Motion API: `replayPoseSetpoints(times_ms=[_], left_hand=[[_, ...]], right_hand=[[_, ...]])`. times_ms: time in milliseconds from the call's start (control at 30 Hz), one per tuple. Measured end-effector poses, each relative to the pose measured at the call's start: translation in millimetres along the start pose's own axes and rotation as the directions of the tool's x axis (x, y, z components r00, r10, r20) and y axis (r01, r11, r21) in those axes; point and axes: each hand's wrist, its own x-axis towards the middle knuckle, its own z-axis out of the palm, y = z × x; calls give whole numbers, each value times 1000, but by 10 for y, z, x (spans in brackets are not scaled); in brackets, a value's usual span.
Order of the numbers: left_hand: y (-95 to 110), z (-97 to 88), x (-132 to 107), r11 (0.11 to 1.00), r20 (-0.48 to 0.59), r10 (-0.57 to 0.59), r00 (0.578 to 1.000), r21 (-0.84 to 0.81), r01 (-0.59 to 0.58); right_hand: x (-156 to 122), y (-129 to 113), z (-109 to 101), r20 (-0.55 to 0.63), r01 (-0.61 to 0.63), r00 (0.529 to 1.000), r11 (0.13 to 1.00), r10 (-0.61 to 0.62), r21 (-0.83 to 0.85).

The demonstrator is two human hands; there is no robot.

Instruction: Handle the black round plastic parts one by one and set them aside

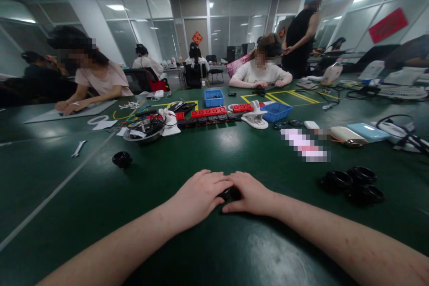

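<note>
My left hand (205, 191) and my right hand (250, 194) meet over a small black part (227, 194) low on the green table. Fingers of both hands curl around it from either side and cover most of it, so its full shape is hidden. To the left stands a black round, hollow plastic part (122, 159) with a rim. On the right, 3 similar black hollow parts (362, 174) sit close together.
Beyond my hands lie a dish of cables (144, 133), red and black socket strips (209, 112), white clip stands (255, 116) and blue bins (214, 98). A wrench (78, 149) is at left; a blue case (368, 132) at right. People (263, 71) sit across the table.
</note>
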Motion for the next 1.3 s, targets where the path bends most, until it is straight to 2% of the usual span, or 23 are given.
replayPoseSetpoints(times_ms=[167, 300, 400, 533, 667, 800, 933, 1100, 1167, 1300], left_hand=[[-58, -64, 0, 995, 86, 72, 994, -71, -66], [-76, -78, 13, 992, 109, 68, 992, -115, -55], [-60, -45, 12, 996, 72, 26, 997, -90, -20], [24, 60, 11, 997, -25, -75, 997, 33, 76], [111, 144, 19, 976, -101, -151, 983, 143, 165], [83, 111, 14, 990, -80, -88, 993, 106, 96], [-24, 19, 1, 1000, 9, 20, 1000, -3, -20], [-127, -22, 5, 990, 63, 101, 993, -105, -94], [-150, -17, 16, 988, 76, 110, 991, -118, -100], [-167, -5, 33, 992, 81, 80, 993, -103, -72]], right_hand=[[18, 71, -55, 68, 73, 995, 995, -77, 63], [23, 72, -40, 48, 43, 998, 995, -47, 88], [22, 25, -5, 0, -14, 1000, 998, 14, 60], [25, -49, 43, -47, -109, 993, 994, 108, -32], [22, -76, 83, -71, -142, 988, 983, 135, -113], [8, -57, 70, -64, -99, 994, 991, 93, -94], [-4, 5, -17, 34, -20, 999, 999, 19, 37], [27, 96, -99, 128, 21, 991, 991, -38, 135], [41, 115, -96, 137, 15, 990, 988, -36, 153], [47, 119, -48, 96, -60, 994, 986, 46, 157]])
